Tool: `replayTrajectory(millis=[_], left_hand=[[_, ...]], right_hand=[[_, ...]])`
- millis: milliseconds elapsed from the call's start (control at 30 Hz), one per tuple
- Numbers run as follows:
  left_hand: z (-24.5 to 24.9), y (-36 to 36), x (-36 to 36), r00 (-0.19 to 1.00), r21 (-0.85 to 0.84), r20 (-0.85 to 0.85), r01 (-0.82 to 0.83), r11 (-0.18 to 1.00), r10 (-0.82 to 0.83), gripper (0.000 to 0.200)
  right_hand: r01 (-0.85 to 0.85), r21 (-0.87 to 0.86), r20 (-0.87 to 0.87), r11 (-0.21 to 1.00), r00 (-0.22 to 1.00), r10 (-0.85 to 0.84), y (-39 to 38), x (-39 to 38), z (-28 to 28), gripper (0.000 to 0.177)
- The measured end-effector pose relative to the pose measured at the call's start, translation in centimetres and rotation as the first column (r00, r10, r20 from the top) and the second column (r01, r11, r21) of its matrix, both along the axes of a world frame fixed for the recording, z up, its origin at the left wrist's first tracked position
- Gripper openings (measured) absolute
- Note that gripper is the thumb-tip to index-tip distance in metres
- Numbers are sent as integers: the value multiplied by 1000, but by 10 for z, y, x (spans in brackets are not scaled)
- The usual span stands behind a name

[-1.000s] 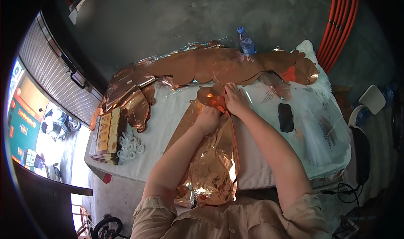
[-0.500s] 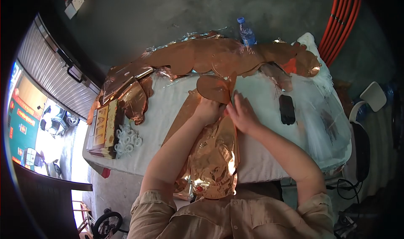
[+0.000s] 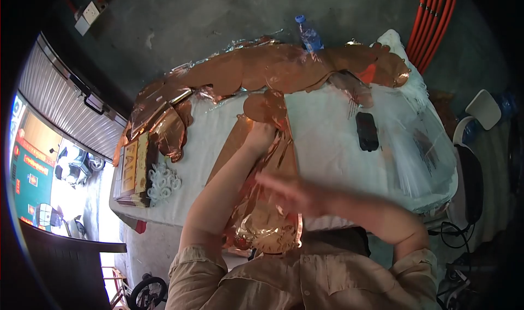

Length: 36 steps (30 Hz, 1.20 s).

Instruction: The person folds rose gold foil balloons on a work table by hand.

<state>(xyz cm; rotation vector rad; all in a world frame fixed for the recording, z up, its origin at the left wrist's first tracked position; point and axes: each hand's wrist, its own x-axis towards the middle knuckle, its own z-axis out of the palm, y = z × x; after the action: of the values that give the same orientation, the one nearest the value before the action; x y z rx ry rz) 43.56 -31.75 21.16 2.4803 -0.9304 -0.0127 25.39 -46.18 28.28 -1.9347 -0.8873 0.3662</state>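
Note:
A long copper-coloured foil piece (image 3: 229,143) lies from the middle of the table down over its near edge, crumpled and shiny at the lower end. My left hand (image 3: 262,137) is closed on the foil just below its rounded brown end. Blurred by motion, my right hand (image 3: 289,194) is over the lower part of the foil, close to my left forearm. Its fingers point left, and whether they touch the foil is unclear.
More copper foil sheets (image 3: 234,70) run along the table's far edge, with a water bottle (image 3: 310,35) behind them. At the left are stacked packets (image 3: 132,171) and white rings (image 3: 163,182). A black phone-like object (image 3: 367,131) and clear plastic bags (image 3: 417,162) lie right.
My right hand has moved from beside my left hand down toward my body. My left hand keeps its hold near the foil's rounded end. The whole view has shifted slightly.

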Motion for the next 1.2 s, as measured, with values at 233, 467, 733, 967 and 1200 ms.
replayTrajectory(millis=[233, 467, 733, 967, 1200], left_hand=[[-4, -2, -3, 956, -39, 290, 62, 997, -48, 34], [0, 1, -2, 970, 86, 237, 35, 996, -54, 23], [19, -1, -12, 989, 155, 142, 27, 988, -50, 20], [-1, -4, 5, 984, -417, 180, 73, 906, 4, 28], [50, 10, 27, 691, -496, -722, -499, 710, -18, 31]], right_hand=[[551, -357, 528, 754, 785, -324, -17, 33, -32, 68], [522, -374, 523, 766, 801, -290, 0, 24, -43, 75], [538, -406, 572, 739, 780, -254, 1, 21, -45, 78], [594, -396, 660, 700, 714, -232, 3, 20, -48, 79], [593, -406, 659, 695, 717, -226, 2, 21, -50, 80]])
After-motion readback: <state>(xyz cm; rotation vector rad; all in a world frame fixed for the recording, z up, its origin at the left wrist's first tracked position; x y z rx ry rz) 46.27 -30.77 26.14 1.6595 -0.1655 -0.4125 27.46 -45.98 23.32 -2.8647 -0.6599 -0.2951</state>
